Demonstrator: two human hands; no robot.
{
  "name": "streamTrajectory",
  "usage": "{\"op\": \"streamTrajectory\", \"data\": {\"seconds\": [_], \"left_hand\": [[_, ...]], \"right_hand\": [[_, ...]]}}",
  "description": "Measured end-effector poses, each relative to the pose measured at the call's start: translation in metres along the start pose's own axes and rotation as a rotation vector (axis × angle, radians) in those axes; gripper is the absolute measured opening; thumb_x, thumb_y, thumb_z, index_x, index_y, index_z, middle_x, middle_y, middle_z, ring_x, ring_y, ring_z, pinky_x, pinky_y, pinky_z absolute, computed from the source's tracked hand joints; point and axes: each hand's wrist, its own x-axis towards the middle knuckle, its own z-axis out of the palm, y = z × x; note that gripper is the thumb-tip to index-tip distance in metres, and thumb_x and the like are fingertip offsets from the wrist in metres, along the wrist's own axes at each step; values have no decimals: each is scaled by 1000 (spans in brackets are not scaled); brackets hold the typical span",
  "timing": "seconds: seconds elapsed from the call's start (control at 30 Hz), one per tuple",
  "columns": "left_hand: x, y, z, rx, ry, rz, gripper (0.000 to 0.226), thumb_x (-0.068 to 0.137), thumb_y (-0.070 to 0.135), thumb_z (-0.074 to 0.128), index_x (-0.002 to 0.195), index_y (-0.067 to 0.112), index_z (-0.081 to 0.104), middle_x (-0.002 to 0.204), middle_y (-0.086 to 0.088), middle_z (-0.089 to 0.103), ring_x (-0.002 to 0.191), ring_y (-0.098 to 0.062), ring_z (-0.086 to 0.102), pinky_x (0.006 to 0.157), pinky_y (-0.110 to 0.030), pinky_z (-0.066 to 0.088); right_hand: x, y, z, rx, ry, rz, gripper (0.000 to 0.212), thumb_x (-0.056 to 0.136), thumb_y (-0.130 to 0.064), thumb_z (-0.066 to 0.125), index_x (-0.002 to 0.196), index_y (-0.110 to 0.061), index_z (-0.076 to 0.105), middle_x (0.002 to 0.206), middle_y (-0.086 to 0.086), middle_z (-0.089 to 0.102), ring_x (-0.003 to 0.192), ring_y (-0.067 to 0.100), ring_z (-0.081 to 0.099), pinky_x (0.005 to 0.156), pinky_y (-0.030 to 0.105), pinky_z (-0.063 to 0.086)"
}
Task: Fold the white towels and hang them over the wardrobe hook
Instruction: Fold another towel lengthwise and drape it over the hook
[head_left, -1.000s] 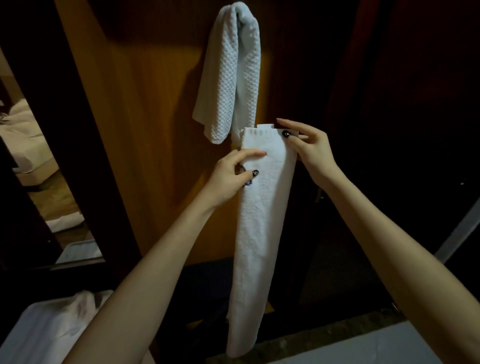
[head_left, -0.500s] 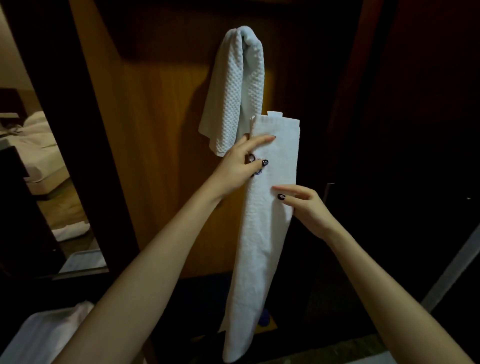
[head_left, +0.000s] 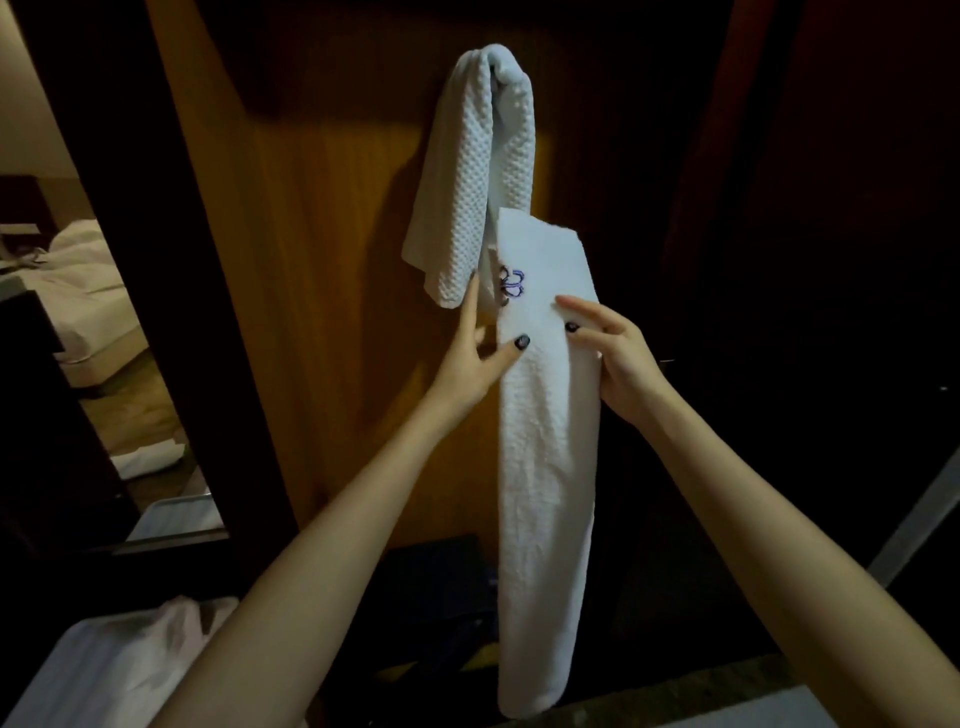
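Note:
A white waffle towel (head_left: 480, 171) hangs doubled over the wardrobe hook, which it hides, high on the wooden panel. In front of it and slightly lower hangs a long, narrow folded white towel (head_left: 545, 467) with a blue embroidered emblem (head_left: 511, 283) near its top. My left hand (head_left: 475, 358) pinches this towel's left edge just below the emblem, thumb on the front and index finger pointing up behind. My right hand (head_left: 615, 358) grips the right edge at the same height, fingers across the front. The towel's top end stands free above both hands.
The wooden wardrobe panel (head_left: 322, 291) is behind the towels, with a dark opening (head_left: 805, 260) to the right. A mirror (head_left: 78, 322) on the left shows a bed. White linen (head_left: 114, 670) lies at lower left. A pale ledge (head_left: 727, 706) runs along the bottom right.
My right hand left the towel's top corner and came down to its right edge. My left hand slid lower, uncovering the blue emblem. The view moved closer.

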Motion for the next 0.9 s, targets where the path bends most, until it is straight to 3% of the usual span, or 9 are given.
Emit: {"op": "streamTrajectory", "data": {"seconds": [0.1,0.17,0.23,0.33,0.5,0.57,0.67,0.8,0.9], "left_hand": [[-28,-33,15,-38,105,-114,65,87,22,70,138,31,31,138,0,45,114,1,54,87,-19,49],[-42,-51,23,3,176,-87,37,86,17,70,111,33,46,116,1,58,101,-2,58,81,-16,47],[-50,-60,28,42,173,-33,24,86,17,70,91,33,53,92,15,62,86,5,58,74,-11,45],[-53,-58,30,-89,121,-61,11,87,23,69,93,26,61,95,12,67,95,-5,63,80,-18,49],[-47,-50,41,-208,-8,-176,17,84,29,71,87,13,68,89,3,71,83,-14,68,68,-25,53],[-44,-48,47,-183,-22,-208,40,76,38,73,78,-1,63,75,-11,61,69,-24,59,59,-35,46],[-45,-43,54,-152,-28,-231,42,77,35,75,59,5,51,57,-4,44,52,-14,42,50,-24,30],[-51,-41,55,-178,-104,-219,24,84,18,71,65,5,64,62,11,62,59,0,54,58,-12,40],[-58,-39,54,-122,-192,-203,9,84,19,70,75,22,71,79,20,65,76,17,54,73,-6,40]], "right_hand": [[1,-2,-4,12,5,1,44,87,13,48,105,-20,71,99,-4,75,90,15,72,71,25,57],[0,-5,-9,15,12,3,43,88,11,49,106,-21,71,100,-6,75,91,15,71,72,25,57],[-2,-7,-15,13,26,13,42,88,9,50,108,-22,71,100,-8,75,90,14,71,72,25,57],[-3,-10,-21,-1,48,33,43,87,9,49,112,-19,69,98,-7,75,89,15,72,70,26,57],[-5,-12,-26,-45,62,47,43,85,9,48,111,-18,69,96,-11,75,89,15,72,72,27,58],[-7,-15,-28,-61,46,53,44,85,9,47,108,-20,71,97,-10,75,88,15,72,71,26,57],[-9,-18,-35,-96,56,60,44,84,9,48,105,-21,72,99,-8,75,89,17,72,72,29,58],[-12,-22,-43,-105,79,71,43,85,10,48,108,-18,71,111,0,72,98,19,70,82,29,57],[-18,-21,-47,-161,103,69,42,86,8,49,108,-21,71,114,-1,70,99,18,68,82,28,57]]}}
